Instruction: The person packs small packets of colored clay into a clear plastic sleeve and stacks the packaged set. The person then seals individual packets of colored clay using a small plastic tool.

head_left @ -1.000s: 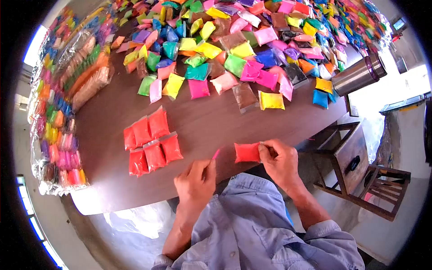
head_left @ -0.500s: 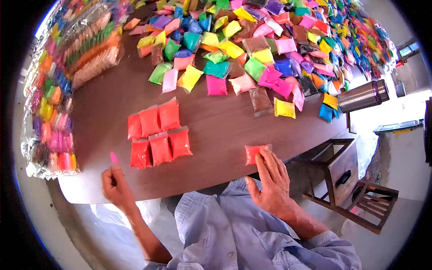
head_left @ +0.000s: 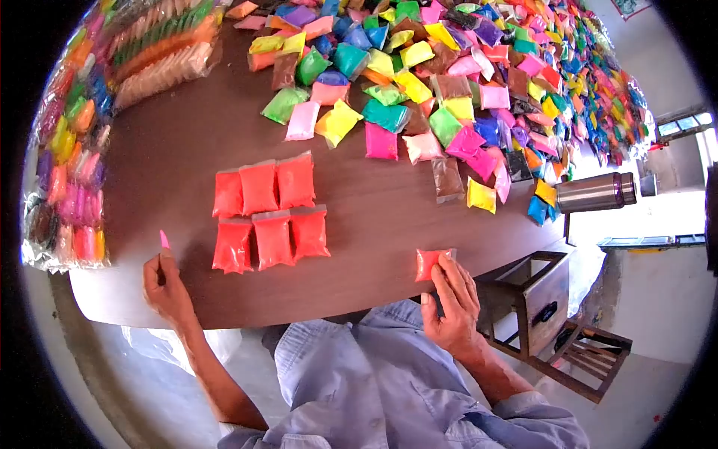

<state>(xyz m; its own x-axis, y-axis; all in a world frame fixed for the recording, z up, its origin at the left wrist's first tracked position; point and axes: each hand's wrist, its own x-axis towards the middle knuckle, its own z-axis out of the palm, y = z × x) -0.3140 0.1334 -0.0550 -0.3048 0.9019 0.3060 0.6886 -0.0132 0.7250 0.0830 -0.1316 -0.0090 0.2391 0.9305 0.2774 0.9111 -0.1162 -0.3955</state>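
1 red packet (head_left: 426,265) is lying near the front edge of the bench (head_left: 374,217), towards the right; the right hand (head_left: 455,308) is resting on its right part, open, fingers extended. The left hand (head_left: 169,290) is pinching a pink sliver (head_left: 164,239) near the front-left corner, well apart from that packet. 6 red pouches (head_left: 259,187) are lying in 2 rows between the hands.
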